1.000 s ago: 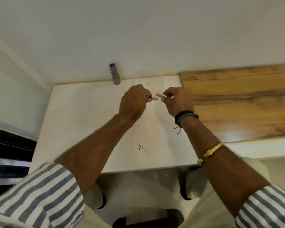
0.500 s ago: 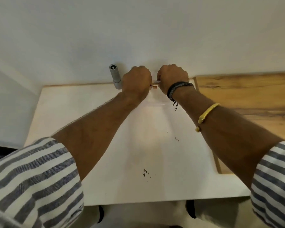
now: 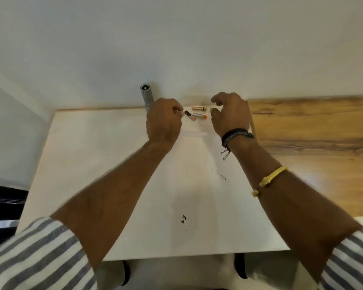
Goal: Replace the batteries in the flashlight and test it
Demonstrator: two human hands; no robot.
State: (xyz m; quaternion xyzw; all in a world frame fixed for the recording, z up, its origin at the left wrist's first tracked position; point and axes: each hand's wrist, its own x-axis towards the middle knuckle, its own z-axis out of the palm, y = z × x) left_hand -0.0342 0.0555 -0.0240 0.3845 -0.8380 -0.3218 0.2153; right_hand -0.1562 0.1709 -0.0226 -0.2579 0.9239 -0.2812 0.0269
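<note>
pinched in left hand (image 3: 164,122): battery (image 3: 189,115); right hand (image 3: 228,114) empty.

Single head view, steeply down over white table (image 3: 113,185), close.

Flashlight (image 3: 147,96) against wall (image 3: 176,49); near table (image 3: 113,185) bare

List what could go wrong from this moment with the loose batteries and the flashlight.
Three batteries lie loose near the white table's far edge; a nudge from the open right hand could roll them off. The flashlight stands upright beside the left hand and might topple. Old and new cells could get mixed.
</note>
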